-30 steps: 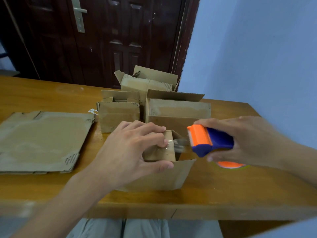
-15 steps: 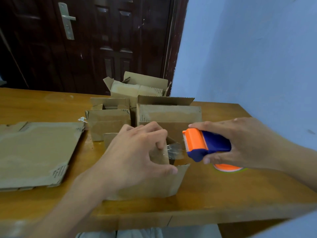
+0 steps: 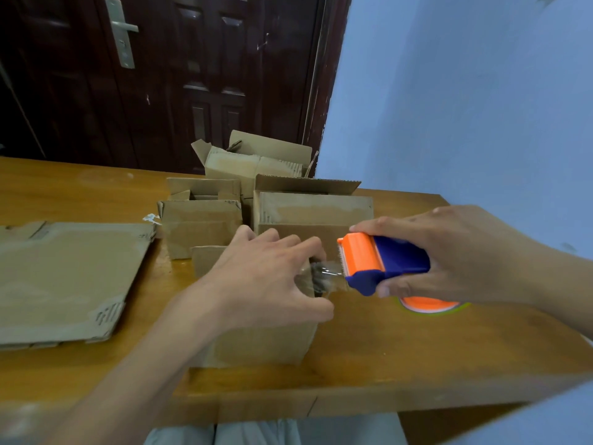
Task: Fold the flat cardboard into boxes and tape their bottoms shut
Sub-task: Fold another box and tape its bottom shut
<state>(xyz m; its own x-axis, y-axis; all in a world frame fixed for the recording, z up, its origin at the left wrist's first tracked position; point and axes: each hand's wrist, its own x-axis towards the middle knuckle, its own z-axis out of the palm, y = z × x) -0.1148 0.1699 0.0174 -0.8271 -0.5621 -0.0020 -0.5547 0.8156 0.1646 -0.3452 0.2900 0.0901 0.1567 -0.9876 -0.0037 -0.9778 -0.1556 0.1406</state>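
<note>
- We count three folded boxes [image 3: 288,200] standing at the back of the worktop [image 3: 417,348], apparently finished.
- Our left hand [image 3: 269,281] holds the current box [image 3: 263,345] and pinches the tape end [image 3: 324,274]; our right hand [image 3: 455,252] grips the tape dispenser [image 3: 382,261].
- Taping looks barely begun.
- Flat cardboard [image 3: 64,277] waits at left, not yet folded.

No text can be read: the flat cardboard [image 3: 64,277] carries dark print near its near right corner (blurred, too small to make out).
</note>
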